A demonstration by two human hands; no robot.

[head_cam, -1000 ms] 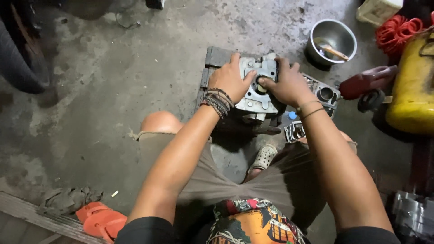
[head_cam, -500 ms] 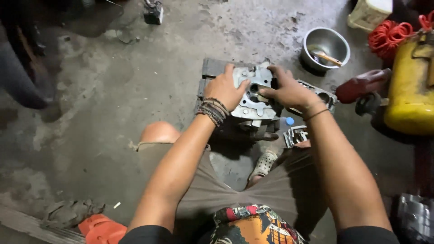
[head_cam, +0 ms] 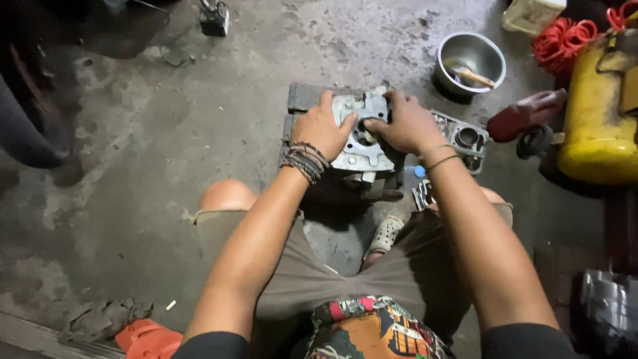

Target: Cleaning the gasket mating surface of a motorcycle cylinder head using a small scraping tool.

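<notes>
A grey metal engine cylinder head [head_cam: 362, 154] lies on a dark block [head_cam: 307, 97] on the concrete floor in front of me. My left hand [head_cam: 320, 129], with bead bracelets on the wrist, presses down on the part's left side. My right hand [head_cam: 405, 123] grips its right side, with the thumb at the round opening in the middle. A second grey engine casting [head_cam: 464, 138] lies just right of my right hand.
A steel bowl [head_cam: 470, 56] holding a tool stands at the back right. A yellow tank [head_cam: 597, 126], red coiled hose [head_cam: 559, 41] and a red object [head_cam: 525, 113] crowd the right. A small dark device [head_cam: 214, 18] sits at the back; orange sandals [head_cam: 147, 339] lie near left.
The view has drifted a little, so the part sits slightly higher in frame. Both hands stay on the engine part, with only small shifts of the fingers.
</notes>
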